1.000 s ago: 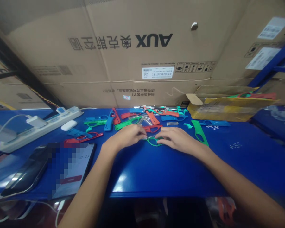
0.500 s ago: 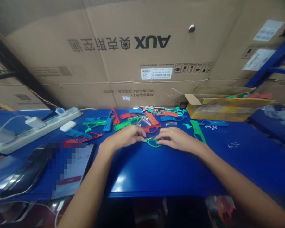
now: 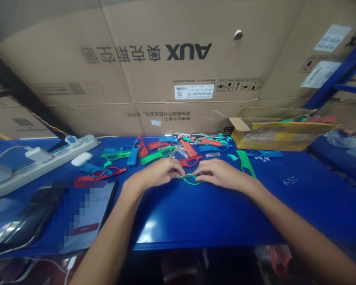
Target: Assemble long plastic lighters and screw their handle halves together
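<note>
The right hand (image 3: 216, 173) pinches a green looped handle shell (image 3: 191, 183), seemingly for steadiness; opposite it, the left hand (image 3: 160, 173) bunches narrowly (whether gripping, I cannot tell).

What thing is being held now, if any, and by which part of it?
A green looped piece: the right grip holds its right side. The left grip is at its left end, but exactly what it pinches is hidden.
</note>
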`<move>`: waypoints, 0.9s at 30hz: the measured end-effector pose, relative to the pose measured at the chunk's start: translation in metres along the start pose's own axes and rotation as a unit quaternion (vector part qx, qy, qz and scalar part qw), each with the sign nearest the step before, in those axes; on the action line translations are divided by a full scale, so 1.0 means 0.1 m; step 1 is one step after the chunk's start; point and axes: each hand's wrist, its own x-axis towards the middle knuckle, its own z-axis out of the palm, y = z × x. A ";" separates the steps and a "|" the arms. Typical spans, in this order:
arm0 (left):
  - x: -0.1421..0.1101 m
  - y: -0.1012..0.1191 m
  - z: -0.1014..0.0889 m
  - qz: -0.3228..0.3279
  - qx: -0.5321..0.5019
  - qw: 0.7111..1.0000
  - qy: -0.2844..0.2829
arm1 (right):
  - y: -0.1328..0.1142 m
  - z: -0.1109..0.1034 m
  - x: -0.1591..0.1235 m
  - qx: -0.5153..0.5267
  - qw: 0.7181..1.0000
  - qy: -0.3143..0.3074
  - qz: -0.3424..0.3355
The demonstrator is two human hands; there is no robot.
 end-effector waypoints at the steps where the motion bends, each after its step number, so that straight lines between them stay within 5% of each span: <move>1: 0.00 0.00 0.00 -0.002 0.001 1.000 0.001 | 0.00 0.00 0.00 0.000 1.000 0.000 0.000; 22: 0.00 0.05 0.03 -0.007 0.016 1.000 0.024 | -0.03 -0.01 -0.01 -0.003 1.000 0.003 -0.017; 27: 0.01 0.06 -0.01 -0.002 0.011 0.994 0.111 | -0.02 -0.05 -0.01 -0.003 1.000 0.013 -0.019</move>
